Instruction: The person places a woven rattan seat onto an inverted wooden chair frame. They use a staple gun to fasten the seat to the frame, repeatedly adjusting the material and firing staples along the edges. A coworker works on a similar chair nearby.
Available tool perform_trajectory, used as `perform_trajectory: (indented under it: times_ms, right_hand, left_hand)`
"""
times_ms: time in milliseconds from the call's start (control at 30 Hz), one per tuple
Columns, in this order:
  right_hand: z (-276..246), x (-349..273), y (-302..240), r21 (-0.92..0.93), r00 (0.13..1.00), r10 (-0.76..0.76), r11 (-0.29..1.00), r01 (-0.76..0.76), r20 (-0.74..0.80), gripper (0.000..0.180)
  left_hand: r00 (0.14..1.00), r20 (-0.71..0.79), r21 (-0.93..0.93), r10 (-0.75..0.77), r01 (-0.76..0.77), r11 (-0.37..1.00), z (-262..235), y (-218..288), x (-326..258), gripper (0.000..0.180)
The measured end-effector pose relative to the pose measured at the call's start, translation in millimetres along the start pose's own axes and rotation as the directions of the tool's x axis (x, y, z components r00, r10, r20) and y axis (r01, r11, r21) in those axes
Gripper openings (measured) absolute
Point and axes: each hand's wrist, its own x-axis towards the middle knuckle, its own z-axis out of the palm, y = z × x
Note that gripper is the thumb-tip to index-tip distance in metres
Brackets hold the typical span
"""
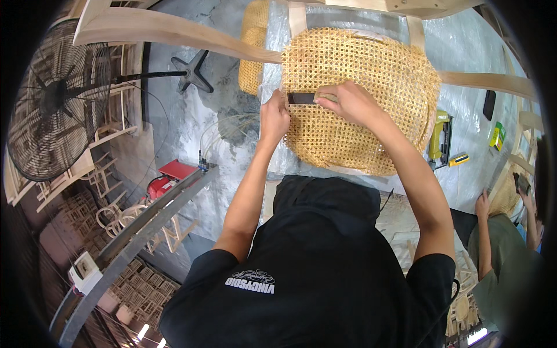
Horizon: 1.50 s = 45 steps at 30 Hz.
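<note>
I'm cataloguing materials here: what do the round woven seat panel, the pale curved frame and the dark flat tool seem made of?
Round woven seat panel: looks like natural cane, matte tan, open lattice with frayed edges. Pale curved frame: apparently bare, unfinished wood, light and smooth. Dark flat tool, gripped by left hand and right hand: possibly metal; unclear.

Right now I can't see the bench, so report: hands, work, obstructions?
Left hand gripping woven cane seat edge. Right hand pressing dark flat tool onto it. Nail gun lies right, apart. Nothing blocking.
</note>
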Motion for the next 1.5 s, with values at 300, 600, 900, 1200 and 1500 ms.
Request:
perform_trajectory:
  times_ms: [300, 600, 900, 1200, 1500]
  right_hand:
    - [6, -4, -36, -0.161, 0.988, 0.146, 0.975, -0.151, -0.042, 0.034]
    - [22, -6, -89, -0.264, 0.93, 0.353, 0.892, -0.368, -0.104, 0.038]
    - [25, 38, -112, -0.459, 0.969, 0.245, 0.864, -0.206, 0.028, 0.031]
    - [31, 36, -114, -0.4, 0.947, 0.321, 0.87, -0.288, 0.019, 0.03]
    - [19, 33, -108, -0.356, 0.973, 0.229, 0.91, -0.211, 0.009, 0.034]
  left_hand:
    - [0.844, 0.331, -0.696, -0.421, 0.52, 0.495, -14, -53, 19, 0.047]
    - [0.749, 0.596, -0.691, -0.29, 0.662, 0.29, 25, -45, 32, 0.072]
    - [0.746, 0.646, -0.748, -0.162, 0.661, 0.057, 27, -35, 37, 0.065]
    - [0.778, 0.603, -0.777, -0.178, 0.623, 0.092, 36, -48, 37, 0.065]
    - [0.823, 0.538, -0.819, -0.183, 0.562, 0.119, 41, -53, 38, 0.06]
